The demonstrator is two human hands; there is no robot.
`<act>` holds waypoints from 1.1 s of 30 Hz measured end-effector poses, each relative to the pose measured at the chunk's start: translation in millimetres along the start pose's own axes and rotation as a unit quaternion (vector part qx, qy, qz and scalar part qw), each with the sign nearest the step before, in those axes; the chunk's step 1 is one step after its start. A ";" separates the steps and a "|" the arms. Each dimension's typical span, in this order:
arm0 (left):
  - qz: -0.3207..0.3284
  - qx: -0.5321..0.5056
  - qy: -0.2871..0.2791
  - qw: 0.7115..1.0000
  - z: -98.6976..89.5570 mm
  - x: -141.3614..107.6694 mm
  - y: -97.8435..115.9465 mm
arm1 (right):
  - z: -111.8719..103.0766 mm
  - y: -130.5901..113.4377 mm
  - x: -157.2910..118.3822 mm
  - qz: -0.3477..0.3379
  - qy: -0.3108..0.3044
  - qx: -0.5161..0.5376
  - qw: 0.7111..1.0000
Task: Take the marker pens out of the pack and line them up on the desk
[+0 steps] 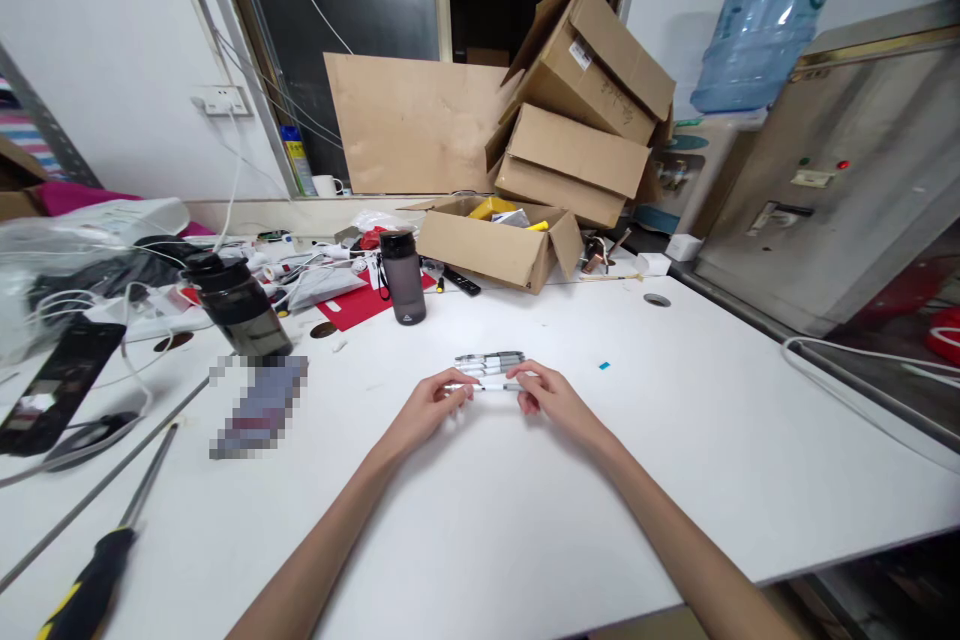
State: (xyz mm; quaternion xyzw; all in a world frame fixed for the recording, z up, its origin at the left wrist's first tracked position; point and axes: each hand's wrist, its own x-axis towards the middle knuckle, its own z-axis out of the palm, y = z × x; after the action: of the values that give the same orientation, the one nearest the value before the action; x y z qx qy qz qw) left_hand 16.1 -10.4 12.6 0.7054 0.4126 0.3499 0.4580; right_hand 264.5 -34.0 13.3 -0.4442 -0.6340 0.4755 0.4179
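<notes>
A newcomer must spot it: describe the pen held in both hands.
On the white table, look near the middle for a few pens side by side. The held pen is the nearest one; it alone spans from left hand to right hand.

Here are my bare forearms (341,512), long and slim, narrowing at the wrists (396,438); left hand (429,404), right hand (553,398), both bare, slender-fingered!

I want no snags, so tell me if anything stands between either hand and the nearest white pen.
Nothing visible does: the left hand and right hand hold the white pen by its ends; the other pens lie just beyond it.
</notes>
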 end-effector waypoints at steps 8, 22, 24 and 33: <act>0.014 -0.002 0.011 1.000 -1.6 1.6 -1.1 | -1.5 -4.1 -0.8 -0.012 -0.015 0.010 1.000; 0.007 0.003 0.015 1.000 -0.3 -1.3 3.9 | -2.5 -4.0 -0.2 -0.040 0.006 -0.012 0.999; 0.008 0.002 0.011 1.000 -0.2 -1.5 4.0 | -2.2 -3.9 -0.3 -0.027 0.000 -0.008 1.000; 0.001 -0.002 0.010 1.000 0.3 -1.4 4.2 | -2.0 -5.0 -1.7 -0.027 -0.012 -0.013 0.999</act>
State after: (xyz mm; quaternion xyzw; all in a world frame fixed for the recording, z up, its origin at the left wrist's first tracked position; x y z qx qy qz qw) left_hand 16.8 -12.8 16.2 0.7017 0.4157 0.3577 0.4548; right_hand 266.1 -35.9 18.4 -0.4265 -0.6569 0.4613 0.4169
